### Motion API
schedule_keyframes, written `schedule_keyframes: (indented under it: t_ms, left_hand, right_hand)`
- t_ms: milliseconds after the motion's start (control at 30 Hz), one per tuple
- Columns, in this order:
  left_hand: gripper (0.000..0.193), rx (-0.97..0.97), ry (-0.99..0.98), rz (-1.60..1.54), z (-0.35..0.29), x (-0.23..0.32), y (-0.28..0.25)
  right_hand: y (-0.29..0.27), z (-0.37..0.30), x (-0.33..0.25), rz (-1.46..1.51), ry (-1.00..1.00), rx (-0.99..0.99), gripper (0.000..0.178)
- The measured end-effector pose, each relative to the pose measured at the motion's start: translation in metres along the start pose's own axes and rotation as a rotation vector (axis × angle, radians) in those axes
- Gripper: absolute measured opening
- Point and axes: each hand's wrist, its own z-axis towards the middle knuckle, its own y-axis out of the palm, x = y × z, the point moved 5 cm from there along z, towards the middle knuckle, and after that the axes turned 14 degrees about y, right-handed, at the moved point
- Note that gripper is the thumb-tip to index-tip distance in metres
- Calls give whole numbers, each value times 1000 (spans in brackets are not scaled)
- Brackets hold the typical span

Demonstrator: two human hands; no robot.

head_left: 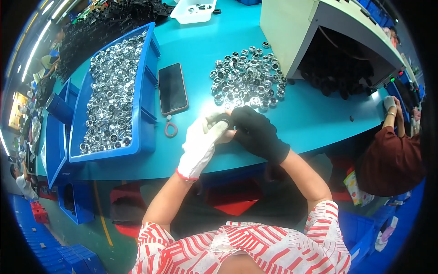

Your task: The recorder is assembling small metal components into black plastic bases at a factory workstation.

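My left hand [204,134], in a white glove with a red cuff edge, is closed on a small dark round part [223,120]. My right hand [255,131], in a black glove with bare fingertips, meets it from the other side, its fingers closed at the same part. Both hands are together above the near side of the turquoise table [200,160]. Just beyond them lies a loose pile of clear round pieces with dark centres [246,75]. What the fingertips cover of the held part is hidden.
Left of my hands are a phone [173,89] with a pink strap loop [170,129] and a blue bin [148,98] of clear round pieces. A beige machine [292,41] with black parts inside stands at right. A white tray [185,18] sits at the back. A co-worker's sleeve [392,155] shows at far right.
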Motion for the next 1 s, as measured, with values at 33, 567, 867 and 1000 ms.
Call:
schedule_keyframes:
  t_ms: [33,567,867,1000]
  left_hand:
    - [41,-20,16,-60,1,1,2]
    - [39,-30,-60,-128,-1,-6,-2]
    - [45,-92,-108,-190,0,-4,3]
    - [46,22,-220,-343,-2,-3,4]
  right_hand:
    - [-2,2,2,60,25,-71,40]
    - [0,4,19,461,196,-152,27]
    - [7,-1,27,776,444,-284,25]
    - [-7,-7,9,233,-231,171,36]
